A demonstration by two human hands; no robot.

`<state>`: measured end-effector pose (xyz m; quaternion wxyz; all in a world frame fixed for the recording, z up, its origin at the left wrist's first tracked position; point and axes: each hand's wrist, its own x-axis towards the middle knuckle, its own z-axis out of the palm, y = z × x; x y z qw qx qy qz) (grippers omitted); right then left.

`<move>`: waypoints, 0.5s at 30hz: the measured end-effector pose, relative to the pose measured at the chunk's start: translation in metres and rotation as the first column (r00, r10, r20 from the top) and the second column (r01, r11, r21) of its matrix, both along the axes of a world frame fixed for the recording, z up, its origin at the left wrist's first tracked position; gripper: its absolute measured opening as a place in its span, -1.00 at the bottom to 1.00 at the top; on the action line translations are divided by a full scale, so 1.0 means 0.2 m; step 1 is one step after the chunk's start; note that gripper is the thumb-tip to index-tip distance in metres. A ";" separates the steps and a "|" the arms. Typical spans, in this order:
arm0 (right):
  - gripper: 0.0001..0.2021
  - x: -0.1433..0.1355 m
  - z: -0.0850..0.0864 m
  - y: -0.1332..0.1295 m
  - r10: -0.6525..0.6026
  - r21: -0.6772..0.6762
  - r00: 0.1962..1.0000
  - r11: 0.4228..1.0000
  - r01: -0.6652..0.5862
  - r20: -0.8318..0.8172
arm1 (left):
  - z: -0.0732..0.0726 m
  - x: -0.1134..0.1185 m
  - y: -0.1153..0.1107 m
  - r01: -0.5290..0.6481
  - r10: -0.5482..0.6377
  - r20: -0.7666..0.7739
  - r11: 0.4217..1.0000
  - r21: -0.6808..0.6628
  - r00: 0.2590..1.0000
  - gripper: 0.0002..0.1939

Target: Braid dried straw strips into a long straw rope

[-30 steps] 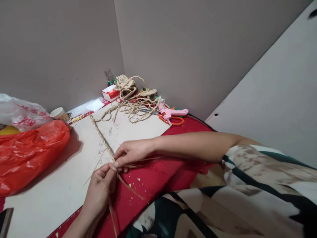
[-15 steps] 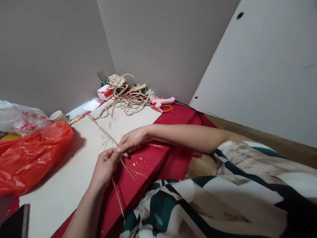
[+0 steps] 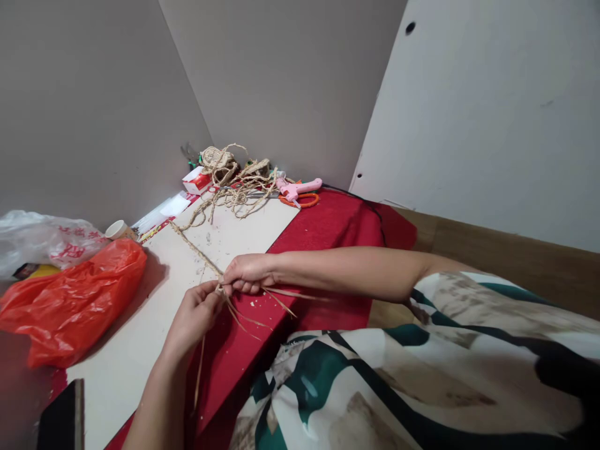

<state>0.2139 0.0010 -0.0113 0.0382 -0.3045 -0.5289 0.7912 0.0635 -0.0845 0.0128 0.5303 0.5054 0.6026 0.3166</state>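
Note:
A thin braided straw cord (image 3: 199,252) runs from the back of the white board (image 3: 145,312) to my two hands, which meet at its near end. My left hand (image 3: 199,307) pinches the cord where the loose strands begin. Touching it, my right hand (image 3: 246,273) is closed around strands at the same spot. Loose straw strands (image 3: 237,314) fan out over the red cloth (image 3: 347,225), and one long strand hangs below my left hand. The fingertips partly hide the junction.
Behind lie a tangle of straw rope (image 3: 244,187), a pink glue gun (image 3: 296,189), orange-handled scissors (image 3: 307,200) and a red-white box (image 3: 197,180). Left are a paper cup (image 3: 119,230), a red plastic bag (image 3: 79,300), a white bag (image 3: 51,240) and a dark flat object (image 3: 60,415).
The view has turned slightly. My right hand has curled its fingers more tightly, and strands now stick out to its right. The hanging strand has swung left.

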 end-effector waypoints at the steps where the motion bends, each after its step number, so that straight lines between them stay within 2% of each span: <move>1: -0.81 0.00 0.01 -0.02 -0.038 0.005 0.999 0.999 0.038 0.000 | 0.01 0.01 -0.01 0.008 -0.008 -0.008 1.000 -0.002 1.000 -0.67; 6: -0.77 -0.01 0.03 -0.10 -0.157 -0.005 0.987 0.988 0.156 -0.022 | 0.02 0.08 -0.08 -0.040 0.042 -0.052 0.999 0.034 0.998 -0.62; 11: -0.76 -0.05 0.02 -0.15 -0.154 -0.082 0.984 0.986 0.146 -0.091 | -0.02 0.14 -0.12 -0.182 0.193 -0.107 0.978 0.100 0.975 -0.70; 15: -0.76 -0.06 0.00 -0.15 -0.143 -0.122 0.982 0.984 0.127 -0.125 | -0.02 0.16 -0.16 -0.215 0.228 -0.142 0.971 0.105 0.963 -0.69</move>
